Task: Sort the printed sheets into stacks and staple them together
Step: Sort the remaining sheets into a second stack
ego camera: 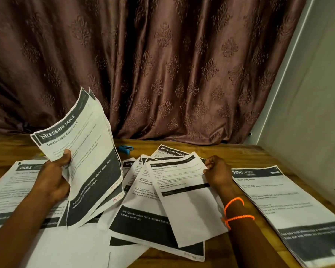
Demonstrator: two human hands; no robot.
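I see the wooden table (pixel 211 149) filling the lower half of the frame, with printed sheets spread over most of it. A flat stack headed 2652 (pixel 12 190) lies at lower left. Another, the kitchen stack (pixel 282 200), lies at lower right with its long axis running from centre right down toward the bottom right corner. Between them, in the lower centre, sits a loose fan of unsorted sheets (pixel 143 206), overlapping at different angles.

The relation I'd steer by is this: the top sheet (pixel 184 196) of that fan lies directly left of my right hand (pixel 217 171), its long axis tilted from upper left to lower right. The kitchen stack sits just to the right of that same hand, so the right hand is clearly the nearer one for any transfer that way. I can't read the sheet's header well enough to say which stack it belongs to.

My left hand (pixel 52 176), at centre left, grips a raised bundle of dressing-table sheets (pixel 81 151), thumb on the front, the pages standing nearly upright. My right hand has its fingers curled, pinching the top sheet's upper right edge.

The blue stapler (pixel 125 148) lies near the table's far edge, well apart from both hands.
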